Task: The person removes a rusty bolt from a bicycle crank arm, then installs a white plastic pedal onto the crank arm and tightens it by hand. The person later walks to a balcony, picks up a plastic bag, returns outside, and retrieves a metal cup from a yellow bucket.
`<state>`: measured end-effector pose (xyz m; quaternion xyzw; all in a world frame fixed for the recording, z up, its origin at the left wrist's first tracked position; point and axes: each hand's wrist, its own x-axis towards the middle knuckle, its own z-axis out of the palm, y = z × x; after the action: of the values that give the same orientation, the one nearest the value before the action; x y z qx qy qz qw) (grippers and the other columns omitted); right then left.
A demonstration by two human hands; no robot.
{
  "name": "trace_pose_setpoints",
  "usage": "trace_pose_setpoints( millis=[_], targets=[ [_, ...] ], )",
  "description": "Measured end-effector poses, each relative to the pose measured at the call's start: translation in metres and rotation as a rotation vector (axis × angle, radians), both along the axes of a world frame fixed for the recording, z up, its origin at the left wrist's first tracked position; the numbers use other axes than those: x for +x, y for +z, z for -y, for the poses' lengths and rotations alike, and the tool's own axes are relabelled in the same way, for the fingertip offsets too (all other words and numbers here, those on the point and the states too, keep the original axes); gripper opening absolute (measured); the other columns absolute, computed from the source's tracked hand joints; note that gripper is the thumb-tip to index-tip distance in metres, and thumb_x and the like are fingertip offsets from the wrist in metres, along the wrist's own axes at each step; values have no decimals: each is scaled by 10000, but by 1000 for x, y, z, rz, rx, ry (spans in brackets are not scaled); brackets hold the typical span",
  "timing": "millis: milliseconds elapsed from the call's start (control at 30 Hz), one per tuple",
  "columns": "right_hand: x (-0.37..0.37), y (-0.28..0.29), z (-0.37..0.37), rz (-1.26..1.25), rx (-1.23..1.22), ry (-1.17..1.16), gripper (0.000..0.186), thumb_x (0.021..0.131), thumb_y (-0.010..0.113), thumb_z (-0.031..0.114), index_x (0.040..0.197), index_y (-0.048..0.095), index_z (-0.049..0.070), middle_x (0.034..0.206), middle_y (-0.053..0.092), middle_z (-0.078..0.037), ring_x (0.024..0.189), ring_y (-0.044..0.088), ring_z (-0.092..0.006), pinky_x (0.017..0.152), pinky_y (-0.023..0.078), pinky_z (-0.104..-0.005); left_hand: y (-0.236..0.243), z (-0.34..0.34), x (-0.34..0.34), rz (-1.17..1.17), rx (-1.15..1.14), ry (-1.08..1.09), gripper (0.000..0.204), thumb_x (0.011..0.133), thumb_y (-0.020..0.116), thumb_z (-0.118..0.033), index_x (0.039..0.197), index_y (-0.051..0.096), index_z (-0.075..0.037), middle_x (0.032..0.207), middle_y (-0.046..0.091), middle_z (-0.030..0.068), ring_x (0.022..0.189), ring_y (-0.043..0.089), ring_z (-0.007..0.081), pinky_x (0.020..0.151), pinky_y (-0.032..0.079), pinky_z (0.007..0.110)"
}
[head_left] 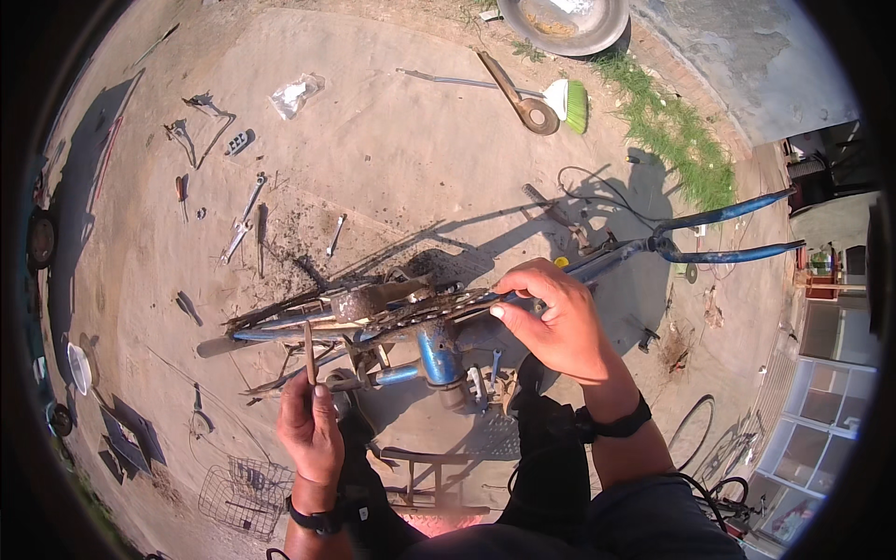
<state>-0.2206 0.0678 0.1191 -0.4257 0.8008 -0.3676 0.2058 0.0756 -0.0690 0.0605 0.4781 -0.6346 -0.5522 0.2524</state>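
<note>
The left hand (311, 425) is closed around a thin rusty tool (309, 352). The right hand (551, 317) pinches the chainring (420, 308) on the blue frame (439, 350); its fingertips are partly hidden.

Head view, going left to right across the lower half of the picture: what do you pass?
Wire basket on the ground → left hand holding a thin rusty tool → blue bicycle frame → right hand on the frame → blue fork blades.

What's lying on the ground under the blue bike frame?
Under the blue bike frame lie its dark shadow, dirt on the concrete ground and a pedal. The frame and right hand cover the rest.
</note>
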Motion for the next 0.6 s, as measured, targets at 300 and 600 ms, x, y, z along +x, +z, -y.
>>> trace_pose_setpoints(
  millis=[300, 600],
  targets=[
    [3, -11, 1, 144, 1, -46, 250, 843, 748, 34, 1057, 619, 23, 992, 641, -95, 868, 648, -178, 794, 538, -290, 41, -13, 20, 260, -44, -181, 216, 917, 627, 1, 1132, 609, -16, 813, 576, 55, 692, 535, 141, 643, 464, 283],
    [0, -21, 1, 91, -21, -83, 256, 836, 763, 110, 1050, 638, 44, 986, 660, -116, 856, 661, -248, 727, 536, -330, 77, -14, 0, 280, -83, -357, 302, 845, 656, 47, 1134, 619, -31, 852, 633, 102, 695, 606, 189, 631, 485, 293]
  ],
)
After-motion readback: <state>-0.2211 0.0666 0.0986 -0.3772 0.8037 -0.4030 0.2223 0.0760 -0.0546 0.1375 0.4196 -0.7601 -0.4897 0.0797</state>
